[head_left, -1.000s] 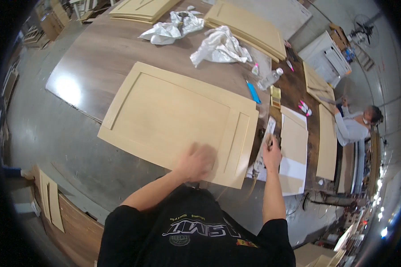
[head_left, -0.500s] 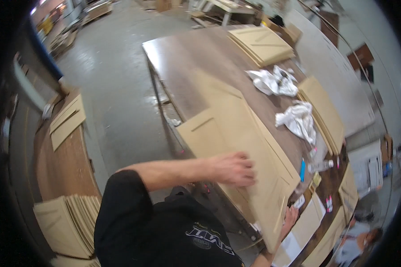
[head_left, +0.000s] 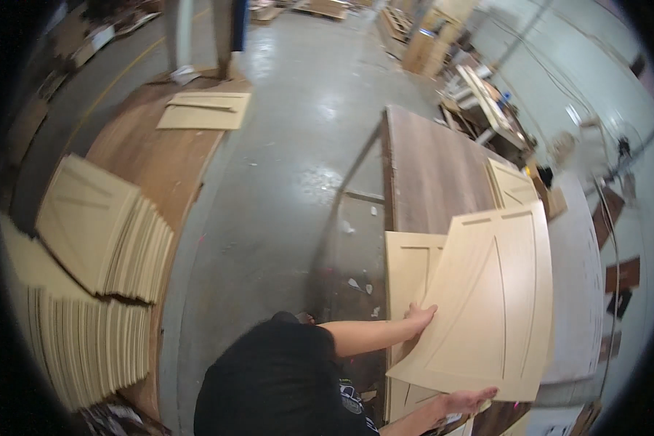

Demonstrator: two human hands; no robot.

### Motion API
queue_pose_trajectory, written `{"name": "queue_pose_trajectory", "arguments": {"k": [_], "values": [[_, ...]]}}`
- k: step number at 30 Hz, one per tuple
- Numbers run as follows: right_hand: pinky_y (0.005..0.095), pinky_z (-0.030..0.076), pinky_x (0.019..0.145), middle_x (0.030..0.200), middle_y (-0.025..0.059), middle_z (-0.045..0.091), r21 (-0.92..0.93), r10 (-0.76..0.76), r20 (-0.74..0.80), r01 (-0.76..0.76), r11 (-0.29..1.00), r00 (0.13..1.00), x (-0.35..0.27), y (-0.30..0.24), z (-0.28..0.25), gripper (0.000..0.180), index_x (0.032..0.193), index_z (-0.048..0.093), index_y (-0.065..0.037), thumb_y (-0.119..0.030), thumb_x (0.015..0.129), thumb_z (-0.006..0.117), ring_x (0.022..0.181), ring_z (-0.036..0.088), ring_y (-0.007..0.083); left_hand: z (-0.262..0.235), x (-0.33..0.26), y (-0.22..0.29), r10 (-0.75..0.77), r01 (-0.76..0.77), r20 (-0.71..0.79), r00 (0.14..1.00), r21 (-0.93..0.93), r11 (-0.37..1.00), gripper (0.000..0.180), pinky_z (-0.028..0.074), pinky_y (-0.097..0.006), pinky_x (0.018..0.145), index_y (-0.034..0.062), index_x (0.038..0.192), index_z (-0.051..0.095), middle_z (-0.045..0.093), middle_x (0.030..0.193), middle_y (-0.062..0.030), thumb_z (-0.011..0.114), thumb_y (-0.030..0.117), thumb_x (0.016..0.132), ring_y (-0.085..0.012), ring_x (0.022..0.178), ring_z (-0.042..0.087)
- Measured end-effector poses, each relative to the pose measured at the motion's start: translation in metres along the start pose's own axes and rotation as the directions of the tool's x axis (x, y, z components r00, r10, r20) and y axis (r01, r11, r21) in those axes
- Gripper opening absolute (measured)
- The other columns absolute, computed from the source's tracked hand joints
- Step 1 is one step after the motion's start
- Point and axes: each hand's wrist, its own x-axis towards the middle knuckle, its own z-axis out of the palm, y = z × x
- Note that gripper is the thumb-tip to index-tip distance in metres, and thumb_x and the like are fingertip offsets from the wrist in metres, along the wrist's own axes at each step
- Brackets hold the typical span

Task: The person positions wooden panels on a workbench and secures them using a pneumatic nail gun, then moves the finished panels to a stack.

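A large beige panel (head_left: 487,305) with grooved lines on its face is tilted up above the work table. My left hand (head_left: 418,318) is closed on its left edge. My right hand (head_left: 474,399) grips the near edge, palm side up. Beneath it, another grooved beige panel (head_left: 407,254) lies on the table, mostly covered by the raised one.
The brown work table (head_left: 436,167) stretches away ahead, with more panels (head_left: 512,185) at its far right. To my left, a wooden bench (head_left: 138,156) bears upright rows of panels (head_left: 98,225) and a flat panel (head_left: 203,109). Grey floor (head_left: 276,196) runs between them.
My view has swung left. The left hand, blurred above the panels before, now holds the panel's left edge. The panel is raised and tilted, with my right hand at its near edge.
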Motion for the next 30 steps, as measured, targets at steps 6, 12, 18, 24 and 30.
{"name": "queue_pose_trajectory", "arguments": {"k": [6, 12, 18, 24, 30], "values": [[0.0413, 0.049, 0.106, 0.148, 0.0216, 0.055, 0.123, -0.141, 0.088, 0.130, 0.984, 0.986, -0.011, -0.016, -0.032, 0.066, 0.145, 0.052, 0.007, -0.047, 0.108, 0.050, 0.124, 0.060, 0.0337, -0.062, -0.085, 0.013, -0.191, 0.225, 0.119, 0.974, -0.486, 0.844, 0.072, 0.052, -0.043, 0.097, -0.0023, 0.136, 0.059, 0.066, 0.132, -0.0156, 0.059, 0.057, 0.096, -0.0286, 0.115, 0.066], [0.0411, 0.049, 0.104, 0.145, 0.0203, 0.056, 0.207, -0.142, 0.506, 0.040, 0.977, 0.851, -0.072, -0.018, -0.028, 0.064, 0.146, 0.051, 0.006, -0.046, 0.108, 0.049, 0.122, 0.061, 0.0328, -0.234, -0.164, -0.040, 0.208, -0.231, -0.105, 0.973, -0.326, 0.917, 0.074, 0.053, -0.039, 0.090, 0.0008, 0.126, 0.070, 0.073, 0.114, -0.0123, 0.056, 0.067, 0.096, -0.0217, 0.106, 0.067], [0.0408, 0.050, 0.103, 0.143, 0.0190, 0.058, 0.151, -0.092, 0.941, -0.161, 0.975, 0.326, -0.188, 0.007, 0.038, 0.063, 0.146, 0.050, 0.005, -0.045, 0.109, 0.048, 0.119, 0.062, 0.0318, -0.390, -0.324, -0.072, 0.357, -0.375, -0.379, 0.854, 0.029, 0.927, 0.045, 0.054, -0.033, 0.083, 0.0052, 0.120, 0.074, 0.077, 0.106, -0.0076, 0.071, 0.044, 0.097, -0.0158, 0.098, 0.069], [0.0406, 0.051, 0.102, 0.141, 0.0177, 0.060, 0.000, -0.065, 0.966, -0.249, 0.968, -0.250, -0.413, -0.003, 0.124, 0.061, 0.147, 0.050, 0.005, -0.044, 0.109, 0.048, 0.117, 0.063, 0.0309, -0.529, -0.391, -0.130, 0.414, -0.764, -0.802, 0.430, -0.079, 0.640, 0.040, 0.051, -0.029, 0.072, 0.0020, 0.108, 0.075, 0.075, 0.094, -0.0002, 0.072, 0.041, 0.098, -0.0093, 0.084, 0.064], [0.0413, 0.052, 0.097, 0.123, 0.0129, 0.066, -0.184, -0.036, 0.904, -0.464, 0.867, -0.426, -0.649, -0.034, 0.139, 0.057, 0.136, 0.057, 0.003, -0.046, 0.107, 0.053, 0.109, 0.065, 0.0284, -0.670, -0.442, -0.159, 0.092, -0.750, -0.985, 0.145, -0.048, 0.660, 0.042, 0.049, -0.030, 0.073, 0.0006, 0.100, 0.072, 0.070, 0.089, 0.0006, 0.069, 0.042, 0.099, -0.0093, 0.083, 0.061]]}}
